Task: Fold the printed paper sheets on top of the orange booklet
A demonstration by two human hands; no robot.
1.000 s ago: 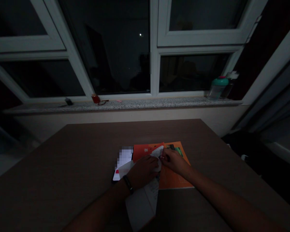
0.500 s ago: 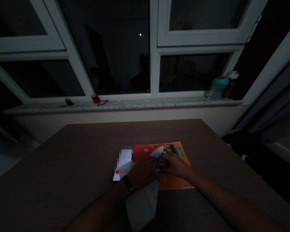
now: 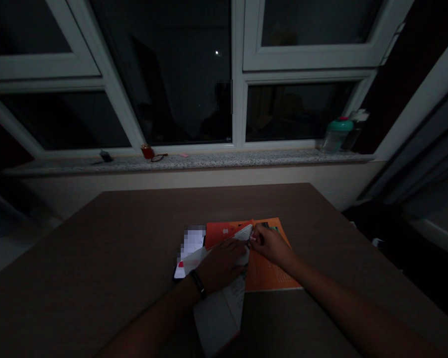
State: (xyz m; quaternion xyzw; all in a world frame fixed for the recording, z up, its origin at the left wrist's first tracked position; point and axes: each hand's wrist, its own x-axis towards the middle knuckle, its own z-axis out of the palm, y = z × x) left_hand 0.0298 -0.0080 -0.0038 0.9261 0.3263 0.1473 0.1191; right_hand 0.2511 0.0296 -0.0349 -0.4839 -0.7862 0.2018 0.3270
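Note:
A folded sheet of paper [image 3: 218,318] with writing on part of it lies slanted over an orange and red booklet [image 3: 271,273]. My left hand [image 3: 224,261], with a dark band on its wrist, rests spread and flat on the paper. At the paper's right edge, near its pointed top, my right hand [image 3: 267,241] has its fingers pinched together at the edge. A lit phone [image 3: 191,246] lies left of the booklet, partly under a corner of the paper.
All of this lies on a brown wooden table [image 3: 142,214]. Beyond it, a stone windowsill [image 3: 224,160] bears a teal-lidded bottle [image 3: 336,134], a second clear bottle, a small red item [image 3: 147,151] and a small dark item [image 3: 105,156].
My right hand has moved slightly up and to the right along the paper's edge. My left hand has stayed nearly still on the paper.

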